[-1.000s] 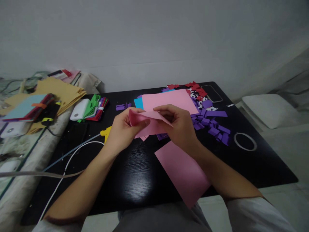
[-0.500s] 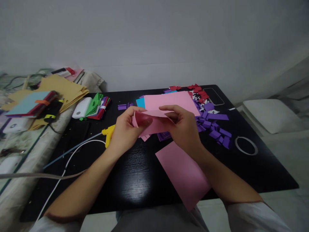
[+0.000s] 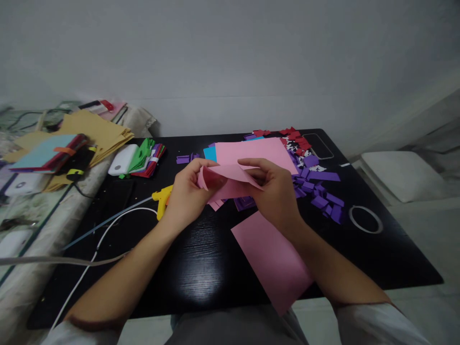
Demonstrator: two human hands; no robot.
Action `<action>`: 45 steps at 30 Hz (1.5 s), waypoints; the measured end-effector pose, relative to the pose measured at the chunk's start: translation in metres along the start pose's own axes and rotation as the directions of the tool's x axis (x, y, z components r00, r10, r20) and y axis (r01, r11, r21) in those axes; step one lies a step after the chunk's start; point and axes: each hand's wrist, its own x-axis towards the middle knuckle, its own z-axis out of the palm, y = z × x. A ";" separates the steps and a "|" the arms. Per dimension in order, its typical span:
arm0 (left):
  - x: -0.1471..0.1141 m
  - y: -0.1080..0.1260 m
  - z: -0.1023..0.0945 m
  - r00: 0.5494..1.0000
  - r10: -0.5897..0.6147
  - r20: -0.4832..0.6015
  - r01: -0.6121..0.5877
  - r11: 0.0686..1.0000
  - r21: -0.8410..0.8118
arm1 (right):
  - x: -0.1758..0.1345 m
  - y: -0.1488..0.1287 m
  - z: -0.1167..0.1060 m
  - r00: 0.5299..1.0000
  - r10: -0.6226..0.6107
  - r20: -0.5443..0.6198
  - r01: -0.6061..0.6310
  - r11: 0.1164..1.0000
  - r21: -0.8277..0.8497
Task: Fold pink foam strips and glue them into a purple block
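Note:
Between my hands a sheet of pink paper (image 3: 233, 184) is bent over on itself, its upper flap curving towards me. My left hand (image 3: 192, 189) is closed on the sheet's left end, thumb pressed inside the fold. At the other end my right hand (image 3: 271, 184) grips it, fingers over the top edge and partly hidden. A flat pink sheet (image 3: 272, 258) lies below my right forearm and reaches over the table's front edge. Behind the held paper is another pink sheet (image 3: 251, 151), lying over a blue one (image 3: 210, 153).
Purple strips (image 3: 325, 196) and red scraps (image 3: 296, 138) are scattered right of centre. A ring (image 3: 365, 219) lies further right. Left of my hand are a yellow glue gun (image 3: 162, 197) with a glue stick and a white cable (image 3: 108, 232). Bundled coloured pieces (image 3: 145, 158) sit at the back left.
The upper flap of the held pink paper has folded slightly further down towards me. Both hands keep nearly the same place and grip.

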 end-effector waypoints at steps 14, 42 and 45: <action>-0.009 -0.004 0.010 0.974 0.212 -0.085 -0.207 0.976 0.069 | 0.002 0.003 0.013 0.991 -0.052 -0.122 0.049 0.998 -0.027; -0.013 0.003 0.010 0.991 0.111 -0.070 -0.107 0.993 0.057 | 0.000 -0.001 0.010 0.996 -0.041 -0.084 0.042 0.999 0.015; -0.013 0.007 0.008 0.982 0.171 -0.080 -0.161 0.980 0.117 | 0.000 -0.001 0.009 0.999 -0.023 -0.038 0.025 0.998 0.061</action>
